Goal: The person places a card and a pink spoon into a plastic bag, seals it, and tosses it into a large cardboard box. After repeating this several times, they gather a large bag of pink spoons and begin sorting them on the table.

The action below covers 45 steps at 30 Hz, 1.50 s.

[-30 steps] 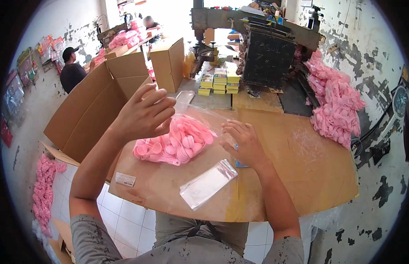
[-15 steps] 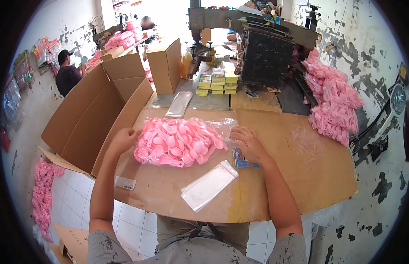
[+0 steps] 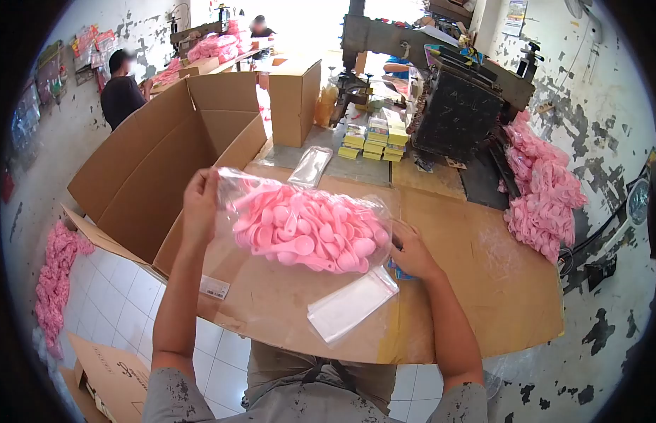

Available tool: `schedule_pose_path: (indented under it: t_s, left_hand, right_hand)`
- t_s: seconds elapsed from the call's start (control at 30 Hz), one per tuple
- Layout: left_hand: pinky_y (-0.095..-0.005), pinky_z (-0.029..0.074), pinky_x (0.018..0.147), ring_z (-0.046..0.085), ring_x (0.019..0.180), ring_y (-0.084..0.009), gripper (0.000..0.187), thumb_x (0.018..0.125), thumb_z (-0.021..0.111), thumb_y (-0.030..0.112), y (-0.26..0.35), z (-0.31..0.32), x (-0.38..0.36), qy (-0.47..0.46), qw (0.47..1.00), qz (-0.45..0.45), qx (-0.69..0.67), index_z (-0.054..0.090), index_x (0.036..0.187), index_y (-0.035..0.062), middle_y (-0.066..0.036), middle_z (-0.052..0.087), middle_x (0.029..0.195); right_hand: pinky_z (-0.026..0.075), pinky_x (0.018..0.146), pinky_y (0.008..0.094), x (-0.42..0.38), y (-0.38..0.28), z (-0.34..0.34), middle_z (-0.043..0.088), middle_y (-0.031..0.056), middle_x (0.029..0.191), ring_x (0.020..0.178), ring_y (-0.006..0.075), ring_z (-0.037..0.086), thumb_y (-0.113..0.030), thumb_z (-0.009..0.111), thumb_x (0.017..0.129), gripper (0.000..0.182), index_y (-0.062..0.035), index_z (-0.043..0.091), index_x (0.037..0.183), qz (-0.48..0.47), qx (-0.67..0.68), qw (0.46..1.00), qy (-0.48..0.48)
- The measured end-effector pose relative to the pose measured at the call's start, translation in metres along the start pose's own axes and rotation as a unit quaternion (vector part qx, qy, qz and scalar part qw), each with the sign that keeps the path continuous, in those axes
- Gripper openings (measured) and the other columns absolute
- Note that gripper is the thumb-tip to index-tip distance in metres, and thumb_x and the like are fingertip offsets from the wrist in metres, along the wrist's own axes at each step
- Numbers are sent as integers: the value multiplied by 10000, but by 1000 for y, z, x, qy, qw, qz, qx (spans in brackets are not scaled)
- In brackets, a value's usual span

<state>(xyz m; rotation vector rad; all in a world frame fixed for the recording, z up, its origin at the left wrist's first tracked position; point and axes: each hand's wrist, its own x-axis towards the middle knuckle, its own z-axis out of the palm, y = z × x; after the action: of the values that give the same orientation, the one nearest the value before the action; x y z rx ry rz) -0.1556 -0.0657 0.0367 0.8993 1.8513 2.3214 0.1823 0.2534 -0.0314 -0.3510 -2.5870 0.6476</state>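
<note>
A clear plastic bag [image 3: 307, 229] full of pink scoop-like spoons lies tilted above the cardboard-covered table. Its upper left corner is raised, pinched in the closed fingers of my left hand [image 3: 201, 204]. My right hand [image 3: 415, 254] is at the bag's right end, fingers curled against its edge; the fingertips are partly hidden. Beneath that hand, blue printed cards [image 3: 402, 272] show only in part. In front of the bag lies a stack of clear plastic sleeves [image 3: 353, 303]. A small white label [image 3: 214, 287] sits by my left forearm.
Left of the table stands a large open cardboard box [image 3: 130, 169]. More sleeves [image 3: 310, 166], stacked yellow cards [image 3: 375, 137] and a dark machine [image 3: 458, 106] are behind the bag. Pink bagged items [image 3: 543, 187] heap up at right. A co-worker [image 3: 122, 92] is at far left.
My left hand has taken hold of the bag's left corner and lifted it, tilting the bag. The right hand stays at its right end. The camera view has shifted slightly.
</note>
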Motion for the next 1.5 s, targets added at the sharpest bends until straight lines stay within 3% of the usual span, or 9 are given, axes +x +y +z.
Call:
schedule_pose_path:
  t_s: [0.37, 0.5, 0.7, 0.83, 0.97, 1.13, 1.2, 1.33, 1.5]
  left_hand:
    - [-231, 507, 674, 612, 753, -44, 248, 1119, 599, 294, 61, 21, 19, 84, 988, 95, -93, 650, 1060, 59, 17, 656, 859]
    - [-227, 516, 627, 635, 724, -52, 251, 1108, 615, 320, 78, 15, 32, 16, 987, 152, -49, 657, 1065, 77, 7, 689, 892]
    - [-225, 529, 682, 653, 797, -60, 247, 1113, 606, 312, 100, -20, 13, 96, 977, 169, 86, 678, 1157, 80, 12, 690, 951]
    - [-295, 558, 921, 679, 1067, -138, 284, 1110, 592, 224, 70, -61, -35, 88, 988, 79, 97, 615, 1323, 37, -65, 694, 1173]
    - [-423, 395, 1207, 459, 1483, -292, 613, 1039, 631, 166, 34, -65, -110, -1, 978, 107, 181, 390, 1584, 20, -172, 483, 1571]
    - [-482, 367, 1223, 420, 1516, -397, 619, 1026, 629, 255, -9, -69, -154, -66, 931, 66, 353, 443, 1572, 31, -226, 413, 1640]
    - [-495, 349, 1233, 417, 1510, -447, 580, 1038, 603, 313, -10, -70, -154, -83, 921, 41, 379, 503, 1543, 47, -252, 430, 1626]
    - [-472, 362, 1227, 451, 1496, -412, 579, 1017, 622, 262, -5, -68, -146, -98, 934, -2, 344, 510, 1537, 33, -250, 495, 1581]
    - [-419, 395, 1205, 520, 1446, -317, 561, 980, 629, 133, -5, -71, -124, -149, 956, -65, 245, 528, 1520, 20, -216, 566, 1531]
  right_hand:
    - [323, 1222, 449, -7, -12, 1, 629, 139, 1442, 1405, 318, 523, -272, 705, 959, 520, -74, 610, 1431, -25, -40, 998, -29]
    - [335, 1208, 450, -5, -24, -7, 630, 144, 1438, 1387, 313, 535, -267, 695, 969, 507, -67, 608, 1427, -12, -39, 998, -38]
    - [366, 1181, 452, -5, -31, -10, 630, 157, 1415, 1358, 322, 549, -261, 696, 967, 505, -72, 602, 1425, 0, -61, 997, -45]
    - [378, 1171, 462, 3, -55, -31, 625, 162, 1404, 1347, 337, 548, -235, 666, 972, 494, -75, 585, 1432, 16, -92, 992, -88]
    - [399, 1173, 478, 24, -53, -35, 618, 174, 1421, 1353, 371, 544, -251, 650, 1000, 501, -90, 561, 1466, 21, -96, 988, -121]
    - [454, 1107, 475, 82, 9, 13, 646, 206, 1363, 1278, 397, 595, -146, 590, 963, 533, -123, 546, 1495, -42, -36, 998, -19]
    - [492, 1066, 464, 101, 12, 19, 672, 204, 1329, 1223, 397, 635, -123, 608, 943, 527, -124, 581, 1469, -10, 22, 997, -78]
    - [543, 997, 441, 120, 16, 23, 719, 188, 1271, 1146, 371, 690, -95, 642, 925, 425, -82, 681, 1349, -117, 35, 987, -106]
    - [557, 961, 437, 103, -1, -5, 756, 192, 1160, 1052, 369, 720, -92, 644, 936, 312, -44, 736, 1231, -28, 47, 988, -146]
